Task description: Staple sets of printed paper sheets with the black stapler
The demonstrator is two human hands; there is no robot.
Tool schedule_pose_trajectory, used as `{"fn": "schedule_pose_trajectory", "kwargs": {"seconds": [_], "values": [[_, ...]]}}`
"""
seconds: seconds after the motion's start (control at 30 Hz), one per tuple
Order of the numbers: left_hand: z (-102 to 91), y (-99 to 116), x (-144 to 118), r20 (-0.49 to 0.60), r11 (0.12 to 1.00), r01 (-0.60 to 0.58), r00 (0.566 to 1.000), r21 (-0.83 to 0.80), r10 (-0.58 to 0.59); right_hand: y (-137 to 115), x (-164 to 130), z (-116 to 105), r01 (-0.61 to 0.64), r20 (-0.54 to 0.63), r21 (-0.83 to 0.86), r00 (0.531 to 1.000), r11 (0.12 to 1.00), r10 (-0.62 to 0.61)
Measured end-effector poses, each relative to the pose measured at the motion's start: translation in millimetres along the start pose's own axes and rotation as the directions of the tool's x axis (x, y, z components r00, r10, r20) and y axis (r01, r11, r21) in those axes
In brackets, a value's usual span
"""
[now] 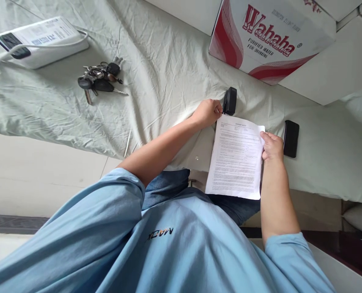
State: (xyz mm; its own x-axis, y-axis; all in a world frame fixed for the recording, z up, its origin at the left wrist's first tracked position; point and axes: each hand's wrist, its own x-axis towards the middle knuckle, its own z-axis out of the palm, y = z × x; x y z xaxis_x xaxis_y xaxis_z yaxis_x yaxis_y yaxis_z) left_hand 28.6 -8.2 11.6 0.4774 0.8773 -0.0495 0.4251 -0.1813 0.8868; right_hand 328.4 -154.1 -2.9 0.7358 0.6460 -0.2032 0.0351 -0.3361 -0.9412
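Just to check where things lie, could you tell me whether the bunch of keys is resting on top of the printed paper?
No, the bunch of keys lies on the sheet-covered bed, well apart from the printed paper held by both hands.

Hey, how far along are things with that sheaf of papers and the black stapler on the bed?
Looks done: the papers are squared into one stack on the sheet. In hand: the right hand grips their right edge, and the left hand is at the top left corner beside the stapler. Left: no staple is visible, and the stapler stands apart from the corner.
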Motion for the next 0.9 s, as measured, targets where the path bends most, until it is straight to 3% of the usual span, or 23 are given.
{"fn": "schedule_pose_trajectory", "kwargs": {"seconds": [0.17,0.4,0.7,0.9], "values": [[6.9,6,0,-0.047,0.997,0.054,0.998,0.061,-0.051,-5,9,0,-0.020,-0.007,-0.071,1.000,0.997,0.020],[10.0,7,7,-0.021,0.995,0.079,0.997,0.062,-0.078,1,20,-1,0.020,0.023,-0.140,1.000,0.990,-0.017],[17.6,2,-7,-0.079,0.998,-0.060,0.995,0.001,0.060,9,19,-4,0.147,0.014,-0.123,0.989,0.982,-0.146],[8.9,8,-15,-0.048,0.988,-0.116,0.993,-0.098,0.112,8,12,-2,0.151,0.001,-0.123,0.988,0.981,-0.152]]}}
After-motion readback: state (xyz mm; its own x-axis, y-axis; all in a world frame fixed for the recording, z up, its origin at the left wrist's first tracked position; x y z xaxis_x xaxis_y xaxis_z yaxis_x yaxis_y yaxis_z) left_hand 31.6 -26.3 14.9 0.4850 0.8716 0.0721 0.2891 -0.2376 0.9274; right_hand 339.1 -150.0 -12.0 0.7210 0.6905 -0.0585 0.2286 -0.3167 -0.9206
